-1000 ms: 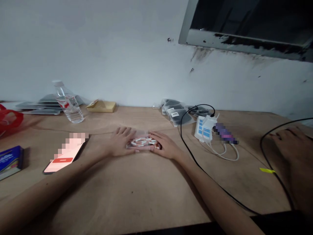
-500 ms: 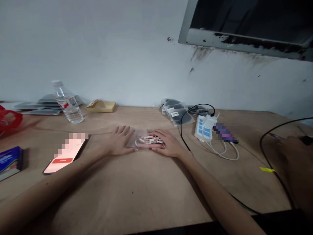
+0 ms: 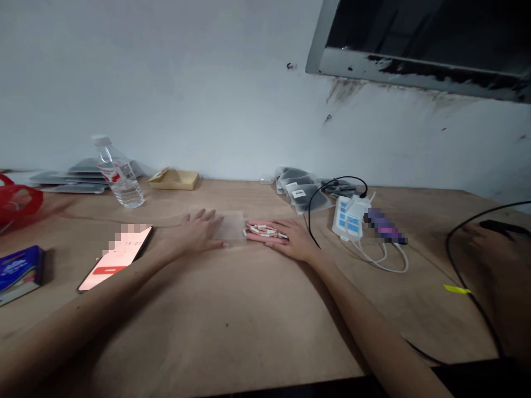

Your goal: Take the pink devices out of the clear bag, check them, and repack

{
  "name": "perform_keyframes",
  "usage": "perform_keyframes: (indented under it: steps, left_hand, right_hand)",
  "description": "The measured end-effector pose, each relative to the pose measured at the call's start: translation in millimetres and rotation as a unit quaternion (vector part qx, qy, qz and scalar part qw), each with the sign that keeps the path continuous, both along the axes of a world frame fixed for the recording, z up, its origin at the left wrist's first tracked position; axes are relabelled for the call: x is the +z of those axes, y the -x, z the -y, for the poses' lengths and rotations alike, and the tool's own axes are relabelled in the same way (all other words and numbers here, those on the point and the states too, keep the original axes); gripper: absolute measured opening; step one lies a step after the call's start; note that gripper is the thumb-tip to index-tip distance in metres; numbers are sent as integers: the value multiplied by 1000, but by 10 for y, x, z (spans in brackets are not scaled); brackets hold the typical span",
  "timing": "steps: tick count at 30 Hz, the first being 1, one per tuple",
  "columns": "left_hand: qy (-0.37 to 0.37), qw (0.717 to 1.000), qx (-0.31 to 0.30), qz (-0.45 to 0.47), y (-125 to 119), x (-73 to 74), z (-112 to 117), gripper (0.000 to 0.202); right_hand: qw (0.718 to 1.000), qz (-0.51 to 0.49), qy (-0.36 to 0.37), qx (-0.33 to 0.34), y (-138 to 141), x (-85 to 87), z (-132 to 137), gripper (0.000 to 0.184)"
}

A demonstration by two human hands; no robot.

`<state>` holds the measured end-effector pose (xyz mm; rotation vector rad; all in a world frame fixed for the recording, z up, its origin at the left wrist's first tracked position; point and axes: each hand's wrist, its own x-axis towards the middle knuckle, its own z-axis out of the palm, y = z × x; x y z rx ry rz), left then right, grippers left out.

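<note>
My left hand [image 3: 198, 232] lies on the table with its fingers spread, at the left edge of a flat, translucent plastic sheet or bag [image 3: 233, 228]. Right of this plastic is a pink bundle with small white tube-like pieces [image 3: 260, 230]; its exact kind is unclear. My right hand [image 3: 292, 240] grips the bundle's right end, fingers along the far side and thumb along the near side. Part of the bundle is hidden by that hand. Whether it sits inside the plastic, I cannot tell.
On the left are a lit phone [image 3: 118, 257], a blue pack [image 3: 20, 271], a water bottle [image 3: 120, 179] and a cardboard tray [image 3: 174, 180]. Grey pouches [image 3: 302, 193], a power strip [image 3: 347, 221] and cables lie right. Another person's hand [image 3: 489, 243] is at far right.
My right hand and the pink bundle have shifted right. The bundle looks more compact, and more bare plastic shows beside it. My left hand has drawn slightly left.
</note>
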<state>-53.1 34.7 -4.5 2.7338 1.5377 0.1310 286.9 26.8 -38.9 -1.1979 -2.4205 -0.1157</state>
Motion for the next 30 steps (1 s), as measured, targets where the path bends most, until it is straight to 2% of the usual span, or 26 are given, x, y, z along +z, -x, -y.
perform_keyframes:
  steps: [3, 6, 8, 13, 18, 20, 22, 25, 27, 30]
  left_hand:
    - [-37, 998, 46, -4, 43, -25, -73, 63]
    - [-72, 995, 61, 14, 54, -53, -109, 40]
    - [-84, 993, 68, 37, 59, -72, -113, 32]
    - [-106, 989, 92, 56, 81, -133, -126, 32]
    - [-135, 982, 124, 46, -28, -129, -100, 33]
    - [-141, 982, 93, 80, -116, -128, -55, 40]
    - [-127, 983, 19, 127, -213, -142, 9, 47]
    - [-95, 980, -68, 163, -360, -184, 125, 57]
    - [-80, 981, -89, 150, -458, -206, 193, 64]
    - [-71, 986, -96, 114, -597, -215, 244, 69]
  right_hand:
    - [1000, -9, -18, -15, -13, -22, -1, 51]
    - [999, -30, -27, -6, -7, -38, 5, 50]
    - [998, -53, -25, 9, -4, -47, 10, 49]
    - [994, -93, -14, 53, 97, -79, 46, 50]
    - [993, -98, -10, 63, 422, -94, 64, 51]
    - [994, -86, -2, 67, 571, -92, 53, 54]
    - [993, -86, 7, 75, 694, -89, 36, 54]
    - [984, -150, 37, 94, 783, -110, -5, 48]
    - [960, -255, 67, 89, 778, -148, -52, 46]
    - [894, -436, 99, 31, 732, -217, -141, 44]
